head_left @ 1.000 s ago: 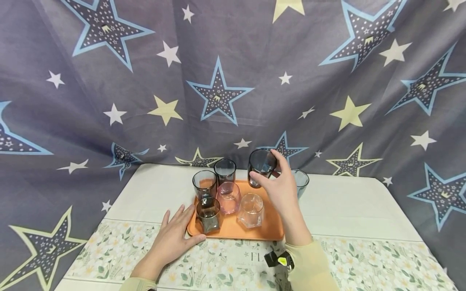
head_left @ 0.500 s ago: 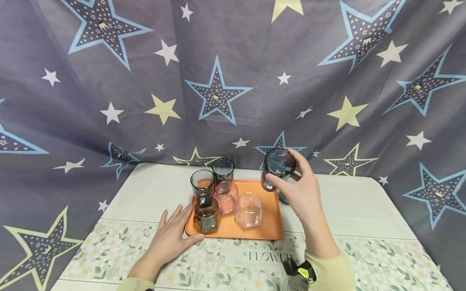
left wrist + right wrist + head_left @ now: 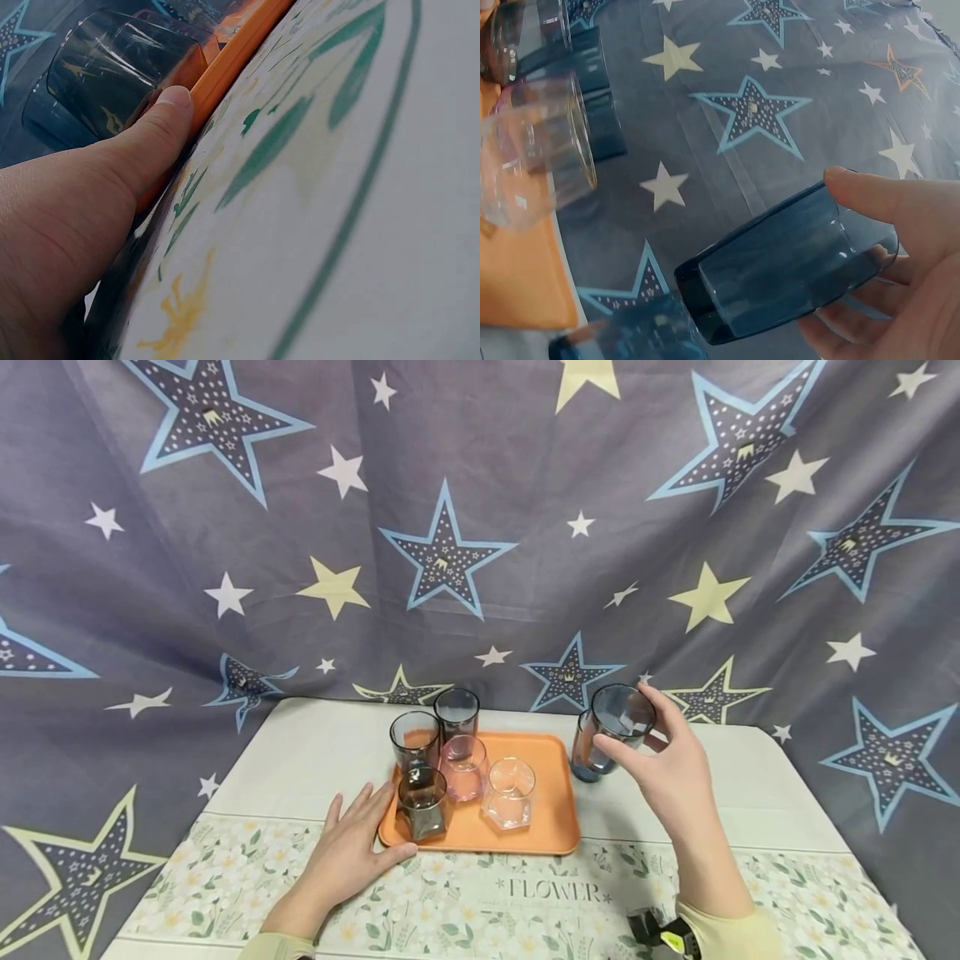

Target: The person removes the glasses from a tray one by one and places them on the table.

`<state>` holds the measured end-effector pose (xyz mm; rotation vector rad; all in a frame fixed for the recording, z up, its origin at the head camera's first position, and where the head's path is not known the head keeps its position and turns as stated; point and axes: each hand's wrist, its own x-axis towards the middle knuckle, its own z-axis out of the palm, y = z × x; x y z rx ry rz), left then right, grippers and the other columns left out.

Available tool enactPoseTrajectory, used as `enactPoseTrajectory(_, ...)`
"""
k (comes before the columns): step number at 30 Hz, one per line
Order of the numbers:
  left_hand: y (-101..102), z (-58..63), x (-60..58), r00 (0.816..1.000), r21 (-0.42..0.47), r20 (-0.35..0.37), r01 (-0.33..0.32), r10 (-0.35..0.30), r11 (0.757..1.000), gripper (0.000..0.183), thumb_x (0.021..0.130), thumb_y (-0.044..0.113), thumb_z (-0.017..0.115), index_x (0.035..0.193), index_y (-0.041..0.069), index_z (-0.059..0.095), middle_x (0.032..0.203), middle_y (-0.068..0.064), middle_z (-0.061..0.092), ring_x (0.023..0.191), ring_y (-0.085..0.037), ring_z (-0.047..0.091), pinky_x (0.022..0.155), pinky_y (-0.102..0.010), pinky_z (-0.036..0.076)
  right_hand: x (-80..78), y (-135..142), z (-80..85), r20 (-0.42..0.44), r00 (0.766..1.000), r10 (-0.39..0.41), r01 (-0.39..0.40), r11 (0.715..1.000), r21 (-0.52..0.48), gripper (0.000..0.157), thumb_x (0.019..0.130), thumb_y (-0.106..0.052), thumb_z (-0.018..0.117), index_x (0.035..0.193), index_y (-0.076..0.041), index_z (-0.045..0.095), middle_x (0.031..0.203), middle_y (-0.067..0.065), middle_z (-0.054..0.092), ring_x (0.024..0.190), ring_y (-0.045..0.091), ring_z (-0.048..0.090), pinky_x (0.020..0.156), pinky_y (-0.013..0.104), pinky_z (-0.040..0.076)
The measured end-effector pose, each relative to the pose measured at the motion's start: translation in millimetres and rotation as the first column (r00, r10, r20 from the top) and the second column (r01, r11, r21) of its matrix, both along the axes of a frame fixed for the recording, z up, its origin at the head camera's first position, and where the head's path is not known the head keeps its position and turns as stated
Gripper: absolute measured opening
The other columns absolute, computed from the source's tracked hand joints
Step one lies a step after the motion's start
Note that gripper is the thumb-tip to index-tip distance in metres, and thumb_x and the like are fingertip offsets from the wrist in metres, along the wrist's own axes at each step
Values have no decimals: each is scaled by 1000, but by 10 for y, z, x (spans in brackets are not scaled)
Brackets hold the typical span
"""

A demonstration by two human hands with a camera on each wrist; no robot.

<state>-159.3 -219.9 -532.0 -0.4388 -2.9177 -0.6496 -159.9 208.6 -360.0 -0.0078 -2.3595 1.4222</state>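
My right hand (image 3: 678, 768) grips a blue drinking glass (image 3: 780, 270) near its rim, thumb on one side and fingers on the other. In the head view that glass overlaps a second blue glass (image 3: 585, 770), which stands right of the orange tray (image 3: 557, 818). Fingers spread and fairly straight, my left hand (image 3: 348, 847) rests at the tray's left front corner. Its thumb (image 3: 161, 127) lies against the orange rim. Closest to it stands a smoky brown glass (image 3: 423, 810). Beside that are a pink glass (image 3: 465, 777) and a clear glass (image 3: 512, 797) with an angular base.
At the back left of the tray stand two dark tumblers, a nearer one (image 3: 415, 739) and a farther one (image 3: 456, 708). A floral runner (image 3: 450, 902) crosses the pale table in front. Behind the table hangs a star-patterned curtain (image 3: 510, 460).
My right hand has carried the blue glass rightward from over the tray to beside the second blue glass, lowering slightly at the end. My left hand has stayed at the tray corner.
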Motion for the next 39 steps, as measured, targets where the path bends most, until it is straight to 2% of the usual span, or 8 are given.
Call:
enactPoseTrajectory(13, -9, 0, 16, 1000, -5, -1, 0, 0, 1000, 108, 95, 76, 71, 168, 2, 45, 169, -18, 48, 162, -43, 35, 130, -74, 5, -4, 307, -58, 47, 998, -50, 49, 999, 18, 93, 93, -32, 94, 170, -15, 45, 151, 10, 63, 136, 23, 58, 106, 23, 49)
enactPoseTrajectory(17, -6, -26, 14, 1000, -3, -6, 4, -4, 1000, 109, 94, 77, 72, 168, 1, 45, 168, -19, 49, 161, -44, 35, 129, -74, 6, -40, 361, -88, 66, 996, -64, 63, 998, 16, 94, 94, -33, 93, 171, -16, 43, 151, 12, 62, 136, 25, 58, 108, 29, 49)
enactPoseTrajectory(22, -5, -18, 11, 1000, 2, -7, 1, -1, 1000, 110, 93, 77, 72, 168, 1, 45, 168, -19, 49, 161, -43, 35, 130, -74, 5, -86, 422, -120, 84, 993, -81, 80, 997, 6, 94, 94, -32, 93, 171, -16, 43, 153, 15, 60, 137, 30, 57, 111, 43, 49)
enactPoseTrajectory(29, -6, -9, 4, 1000, 2, 1, -1, 1, 1000, 110, 93, 77, 72, 168, 2, 44, 169, -18, 48, 162, -42, 34, 130, -73, 4, -160, 496, -172, 100, 991, -91, 94, 995, -25, 94, 93, -26, 94, 171, -16, 43, 155, 17, 58, 140, 36, 56, 117, 52, 46)
enactPoseTrajectory(39, -2, 1, -5, 1000, 2, 1, 0, 0, 1000, 110, 93, 77, 72, 168, 2, 44, 169, -18, 48, 162, -42, 34, 130, -73, 4, -296, 582, -328, 141, 983, -116, 125, 991, -55, 98, 92, -22, 94, 174, -17, 39, 157, 14, 59, 143, 32, 54, 118, 49, 47)
